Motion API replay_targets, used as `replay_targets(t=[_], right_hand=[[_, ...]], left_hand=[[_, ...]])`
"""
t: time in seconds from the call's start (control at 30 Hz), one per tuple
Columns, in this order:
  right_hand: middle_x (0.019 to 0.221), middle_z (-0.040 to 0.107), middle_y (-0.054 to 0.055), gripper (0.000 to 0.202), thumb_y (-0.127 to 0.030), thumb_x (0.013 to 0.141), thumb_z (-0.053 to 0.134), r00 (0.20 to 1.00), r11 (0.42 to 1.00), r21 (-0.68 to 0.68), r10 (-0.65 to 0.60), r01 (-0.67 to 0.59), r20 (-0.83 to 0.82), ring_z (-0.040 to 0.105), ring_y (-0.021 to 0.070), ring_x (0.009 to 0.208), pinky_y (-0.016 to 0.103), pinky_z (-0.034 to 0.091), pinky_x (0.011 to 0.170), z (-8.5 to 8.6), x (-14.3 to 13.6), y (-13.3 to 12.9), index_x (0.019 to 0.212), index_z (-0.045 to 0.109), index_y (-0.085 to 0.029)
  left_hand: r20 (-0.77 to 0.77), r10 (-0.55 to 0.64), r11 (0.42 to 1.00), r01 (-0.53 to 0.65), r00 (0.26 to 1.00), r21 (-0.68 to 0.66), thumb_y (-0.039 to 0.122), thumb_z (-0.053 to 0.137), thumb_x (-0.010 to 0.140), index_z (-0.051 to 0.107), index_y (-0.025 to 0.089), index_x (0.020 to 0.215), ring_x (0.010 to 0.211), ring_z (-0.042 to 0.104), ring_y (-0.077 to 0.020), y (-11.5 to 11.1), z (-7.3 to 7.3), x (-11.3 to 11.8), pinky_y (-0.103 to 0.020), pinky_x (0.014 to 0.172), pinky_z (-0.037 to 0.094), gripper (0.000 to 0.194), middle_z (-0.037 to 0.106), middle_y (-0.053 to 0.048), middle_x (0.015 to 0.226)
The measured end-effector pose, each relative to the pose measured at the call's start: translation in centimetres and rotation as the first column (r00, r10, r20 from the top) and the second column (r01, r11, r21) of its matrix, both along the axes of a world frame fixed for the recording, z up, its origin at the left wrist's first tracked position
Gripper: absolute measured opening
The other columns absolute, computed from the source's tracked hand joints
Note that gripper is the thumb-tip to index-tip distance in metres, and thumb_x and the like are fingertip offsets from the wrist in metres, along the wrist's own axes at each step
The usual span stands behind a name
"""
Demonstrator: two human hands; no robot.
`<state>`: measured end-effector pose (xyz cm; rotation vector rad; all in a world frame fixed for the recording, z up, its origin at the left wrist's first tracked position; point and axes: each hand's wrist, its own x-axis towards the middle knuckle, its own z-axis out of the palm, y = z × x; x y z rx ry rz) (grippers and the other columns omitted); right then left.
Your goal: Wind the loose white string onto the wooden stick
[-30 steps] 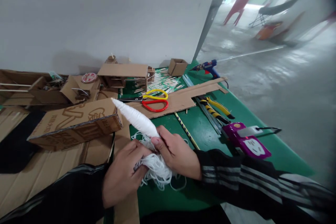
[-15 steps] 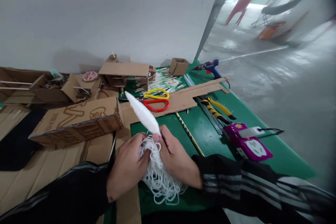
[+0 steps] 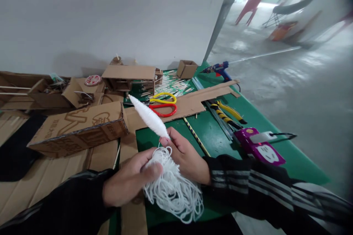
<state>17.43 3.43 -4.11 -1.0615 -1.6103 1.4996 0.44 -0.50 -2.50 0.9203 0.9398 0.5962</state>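
Observation:
A white, spindle-shaped winding of thread (image 3: 147, 115) points up and away from me, tapering at its far tip. My right hand (image 3: 186, 154) pinches its near end between thumb and fingers. A loose bundle of looped white string (image 3: 173, 191) hangs below, and my left hand (image 3: 135, 178) is closed around its upper left part, thumb on top. A strand runs from the bundle up toward the right fingers. Just beyond the spindle's middle lie scissors (image 3: 163, 109) with one yellow and one red handle.
A printed cardboard box (image 3: 79, 128) lies to the left on cardboard sheets. Farther back are a cardboard frame (image 3: 129, 73), thin sticks (image 3: 171, 86) and a glue gun (image 3: 219, 69). Yellow-black pliers (image 3: 228, 114) and a purple power socket (image 3: 259, 148) sit right, near the green table's edge (image 3: 303, 169).
My left hand has moved down and left with the string bundle, away from the right hand. The loops now spread wider and lower. My right hand still pinches the spindle.

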Motion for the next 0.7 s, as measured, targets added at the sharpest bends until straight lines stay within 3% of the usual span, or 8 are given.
replay_targets(t=[0.07,0.13,0.2,0.3,0.37,0.5,0.6,0.7], right_hand=[[0.068,0.041,-0.005,0.024,-0.042,0.096,0.040,0.999,1.000,0.028,-0.011,0.010,0.052,0.037,0.0105,0.060,0.023,0.031,0.055,0.2,0.0,-0.2,0.085,0.043,-0.021],[0.069,0.043,-0.004,0.024,-0.042,0.096,0.039,0.995,0.998,0.056,-0.031,0.026,0.093,0.039,0.0110,0.062,0.024,0.032,0.056,0.3,0.0,-0.3,0.087,0.044,-0.020],[0.069,0.043,-0.004,0.025,-0.042,0.096,0.039,0.993,0.997,0.073,-0.044,0.036,0.107,0.038,0.0111,0.062,0.023,0.032,0.056,0.3,0.1,-0.3,0.086,0.044,-0.020],[0.068,0.041,-0.005,0.024,-0.041,0.096,0.039,0.996,0.997,0.077,-0.032,0.025,0.089,0.036,0.0106,0.060,0.023,0.031,0.055,0.4,0.2,-0.1,0.085,0.044,-0.020],[0.068,0.040,-0.004,0.024,-0.041,0.096,0.040,0.997,0.997,0.076,-0.019,0.014,0.074,0.035,0.0105,0.060,0.023,0.031,0.054,0.5,0.3,0.0,0.085,0.044,-0.020],[0.067,0.038,-0.005,0.025,-0.042,0.095,0.041,0.999,0.998,0.060,0.003,-0.006,0.054,0.033,0.0100,0.058,0.022,0.029,0.052,0.5,0.5,0.2,0.084,0.043,-0.020],[0.066,0.037,-0.005,0.026,-0.044,0.094,0.043,0.999,0.999,0.041,0.020,-0.022,0.040,0.033,0.0098,0.057,0.022,0.028,0.050,0.4,0.6,0.4,0.083,0.043,-0.020],[0.067,0.037,-0.005,0.028,-0.046,0.093,0.044,0.999,0.999,0.031,0.022,-0.024,0.035,0.033,0.0097,0.057,0.022,0.028,0.050,0.3,0.7,0.5,0.084,0.043,-0.020]], left_hand=[[-0.226,-0.047,0.976,0.092,0.973,0.198,0.044,0.074,0.068,0.060,0.019,0.116,0.097,0.059,-0.0266,0.0,0.4,0.2,-0.034,0.085,0.046,0.056,0.066,-0.008,0.106],[-0.417,0.003,0.938,0.142,0.909,0.316,0.041,0.076,0.066,0.065,0.020,0.107,0.098,0.058,-0.0271,0.1,0.6,0.4,-0.034,0.086,0.046,0.047,0.066,-0.007,0.104],[-0.463,-0.002,0.916,0.187,0.886,0.354,0.039,0.069,0.074,0.067,0.019,0.097,0.096,0.058,-0.0254,0.2,0.5,0.4,-0.033,0.087,0.045,0.030,0.065,-0.007,0.100],[-0.293,-0.047,0.953,0.131,0.955,0.273,0.035,0.062,0.082,0.068,0.019,0.099,0.095,0.058,-0.0216,0.4,0.1,0.1,-0.031,0.086,0.045,0.024,0.063,-0.006,0.100],[-0.105,-0.015,0.993,0.027,0.994,0.118,0.033,0.063,0.082,0.067,0.019,0.107,0.091,0.059,-0.0193,0.5,-0.3,-0.1,-0.029,0.083,0.045,0.029,0.064,-0.005,0.101],[0.132,0.028,0.990,-0.009,0.991,-0.141,0.036,0.066,0.079,0.067,0.018,0.109,0.070,0.058,-0.0140,0.3,-0.5,-0.4,-0.025,0.068,0.046,0.035,0.066,-0.004,0.083],[0.163,0.000,0.988,0.025,0.987,-0.152,0.041,0.073,0.070,0.071,0.015,0.101,0.061,0.053,-0.0123,0.2,-0.3,-0.6,-0.022,0.057,0.043,0.040,0.064,-0.004,0.074],[0.171,0.007,0.992,0.014,0.985,-0.123,0.037,0.078,0.065,0.069,0.015,0.102,0.065,0.054,-0.0134,0.2,-0.2,-0.7,-0.023,0.062,0.045,0.045,0.064,-0.004,0.076]])
